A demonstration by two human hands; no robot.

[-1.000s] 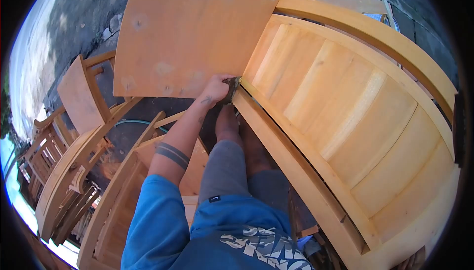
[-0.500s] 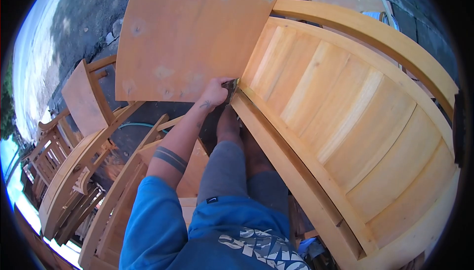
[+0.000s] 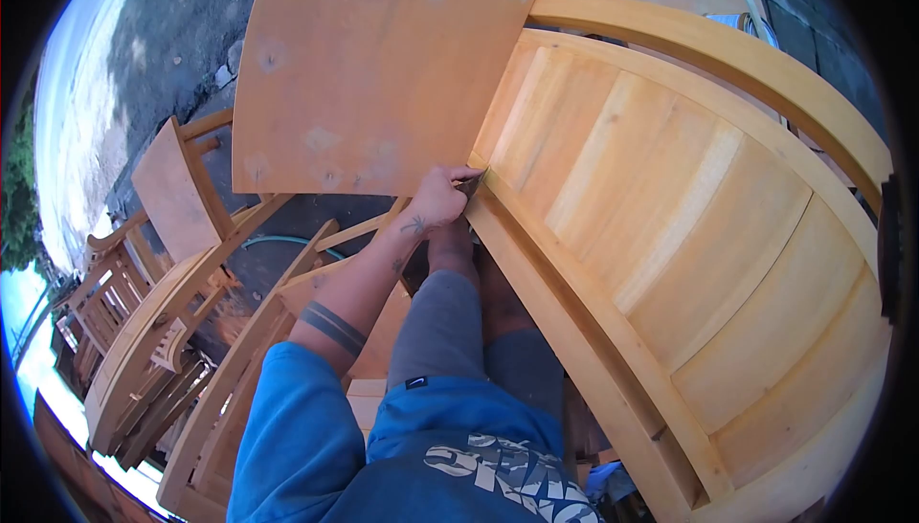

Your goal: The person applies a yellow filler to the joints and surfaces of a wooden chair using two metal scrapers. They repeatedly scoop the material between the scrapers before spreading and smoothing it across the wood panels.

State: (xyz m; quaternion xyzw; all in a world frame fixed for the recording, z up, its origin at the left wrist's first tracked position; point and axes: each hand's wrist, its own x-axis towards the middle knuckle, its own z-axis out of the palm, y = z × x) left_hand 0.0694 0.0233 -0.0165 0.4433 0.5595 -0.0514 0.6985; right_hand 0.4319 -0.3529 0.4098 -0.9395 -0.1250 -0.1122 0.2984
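Observation:
My left hand (image 3: 442, 200) is closed around a small dark folded sheet (image 3: 470, 188) that looks like sandpaper. Its index finger reaches forward onto the corner where a broad flat wooden panel (image 3: 354, 83) meets the wooden frame of a slatted panel (image 3: 651, 207). The sheet touches the wood at this corner. Below the slats, a long rail (image 3: 574, 351) with a groove beside it slants toward the lower right. My right hand is out of view.
At left stand other wooden furniture parts: a curved piece (image 3: 144, 351), a small panel (image 3: 177, 188) and a slatted chair back (image 3: 110, 284). A curved wooden rail (image 3: 728, 64) arches over the slatted panel. A greenish hose (image 3: 287, 240) lies on the dark ground.
My left hand has shifted slightly right and down along the corner, the dark sheet still in it. Its index finger now points outward onto the wood. The view has shifted a little.

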